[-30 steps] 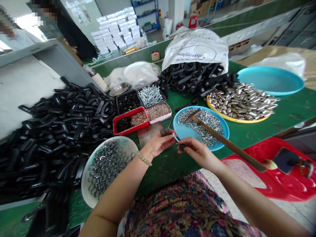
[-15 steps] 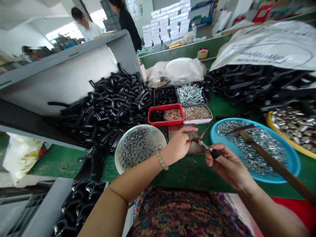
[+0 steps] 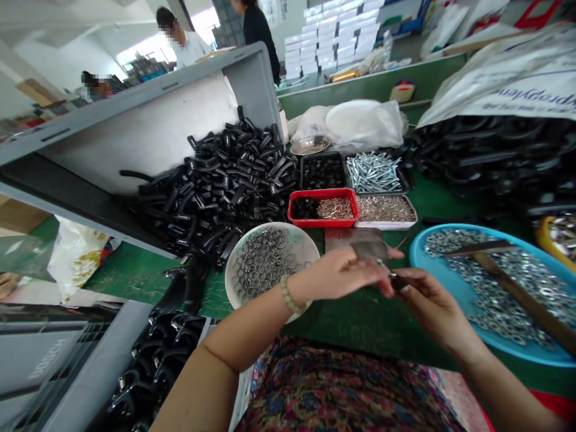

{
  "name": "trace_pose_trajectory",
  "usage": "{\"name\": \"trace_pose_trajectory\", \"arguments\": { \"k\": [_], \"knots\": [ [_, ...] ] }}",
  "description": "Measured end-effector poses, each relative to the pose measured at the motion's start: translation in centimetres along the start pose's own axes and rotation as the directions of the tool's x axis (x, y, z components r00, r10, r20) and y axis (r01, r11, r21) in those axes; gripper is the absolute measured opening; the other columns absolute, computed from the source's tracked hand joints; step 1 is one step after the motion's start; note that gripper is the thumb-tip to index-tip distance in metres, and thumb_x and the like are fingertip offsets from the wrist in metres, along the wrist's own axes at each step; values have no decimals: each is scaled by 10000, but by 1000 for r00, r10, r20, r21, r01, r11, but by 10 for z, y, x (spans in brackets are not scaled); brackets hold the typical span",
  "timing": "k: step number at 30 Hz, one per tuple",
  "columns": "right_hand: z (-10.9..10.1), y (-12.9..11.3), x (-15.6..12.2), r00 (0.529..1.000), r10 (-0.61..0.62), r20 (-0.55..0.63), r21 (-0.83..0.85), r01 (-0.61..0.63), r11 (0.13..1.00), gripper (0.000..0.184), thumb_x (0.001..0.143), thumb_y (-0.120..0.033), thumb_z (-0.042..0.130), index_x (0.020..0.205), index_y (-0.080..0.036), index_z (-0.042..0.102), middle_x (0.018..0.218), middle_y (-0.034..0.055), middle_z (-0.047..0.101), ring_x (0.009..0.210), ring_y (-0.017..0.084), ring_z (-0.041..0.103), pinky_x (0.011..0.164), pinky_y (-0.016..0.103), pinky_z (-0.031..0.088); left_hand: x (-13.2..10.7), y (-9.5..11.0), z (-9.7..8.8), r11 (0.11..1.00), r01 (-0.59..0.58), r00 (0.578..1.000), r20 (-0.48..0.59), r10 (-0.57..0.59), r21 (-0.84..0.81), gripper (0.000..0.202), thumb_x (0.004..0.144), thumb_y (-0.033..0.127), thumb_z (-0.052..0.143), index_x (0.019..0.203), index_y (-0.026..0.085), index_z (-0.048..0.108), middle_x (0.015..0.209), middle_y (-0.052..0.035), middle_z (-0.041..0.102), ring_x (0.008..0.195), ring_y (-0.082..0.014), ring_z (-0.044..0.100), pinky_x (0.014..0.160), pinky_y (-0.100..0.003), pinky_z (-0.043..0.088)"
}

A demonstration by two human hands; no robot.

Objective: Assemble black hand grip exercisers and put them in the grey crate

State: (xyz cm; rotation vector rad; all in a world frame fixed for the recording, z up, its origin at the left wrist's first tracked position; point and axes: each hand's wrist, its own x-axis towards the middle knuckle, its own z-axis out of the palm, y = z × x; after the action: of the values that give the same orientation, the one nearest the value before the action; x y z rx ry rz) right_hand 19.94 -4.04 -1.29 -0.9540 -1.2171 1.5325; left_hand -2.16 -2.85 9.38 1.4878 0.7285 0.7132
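Note:
My left hand [image 3: 344, 273] and my right hand [image 3: 427, 303] meet above the green table [image 3: 360, 321], just in front of a flat metal plate [image 3: 355, 240]. Between their fingertips they pinch a small dark part with a screw [image 3: 396, 281]. My right fingers are closed on its dark end. My left fingers are closed over the other end and hide most of it. A bead bracelet sits on my left wrist. A white bowl of metal rings [image 3: 265, 264] lies just left of my left hand. A blue plate of washers [image 3: 490, 288] lies to the right.
A hammer [image 3: 508, 282] rests across the blue plate. Small trays of screws and fasteners [image 3: 351, 189] stand behind the plate. Black plastic handles [image 3: 225, 180] spill from a tipped grey crate [image 3: 135, 126] at left; more [image 3: 486, 156] lie under a white sack at right. People stand at the far back.
The view has swung left, so the table's things sit further right in frame. My left hand has closed over the screw end of the part; both hands stay together.

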Motion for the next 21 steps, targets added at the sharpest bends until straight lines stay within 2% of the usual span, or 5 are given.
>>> {"name": "trace_pose_trajectory", "arguments": {
  "k": [2,5,15,18,21],
  "knots": [
    [6,-4,1,998,27,53,45,-29,999,211,799,-372,674,953,-239,615,839,31,690,718,161,669,707,298,549,0,-9,-11,989,136,971,-205,-121,59,269,856,339,568,1035,150,637,801,-69,672,771,-163,633,747,-297,494],
    [17,-15,2,986,64,154,113,-81,990,213,803,-358,676,946,-217,604,832,38,689,723,164,671,710,313,545,5,-26,-21,953,301,939,-187,-289,35,225,787,344,640,812,121,649,662,-35,618,597,-129,576,612,-264,472],
    [34,-14,-9,961,195,195,548,-272,791,289,720,-316,764,935,-249,582,733,-40,620,550,50,572,518,142,481,4,-29,-3,982,156,973,-156,-172,-107,217,756,280,676,928,150,661,846,-31,647,771,-136,599,806,-303,484],
    [28,-24,-14,979,70,190,340,-132,931,173,818,-343,662,953,-265,588,744,-29,635,596,79,612,570,186,518,1,-30,0,984,149,976,-145,-162,-94,223,782,288,650,955,146,645,798,-27,638,740,-124,595,769,-279,489],
    [16,-43,-17,953,-78,292,-223,147,964,185,890,-271,553,1059,-254,629,992,60,681,918,176,655,825,323,530,-1,-29,-3,958,265,955,-108,-277,-111,247,793,329,636,921,117,636,719,-25,612,644,-110,574,674,-257,491]
  ]
}}
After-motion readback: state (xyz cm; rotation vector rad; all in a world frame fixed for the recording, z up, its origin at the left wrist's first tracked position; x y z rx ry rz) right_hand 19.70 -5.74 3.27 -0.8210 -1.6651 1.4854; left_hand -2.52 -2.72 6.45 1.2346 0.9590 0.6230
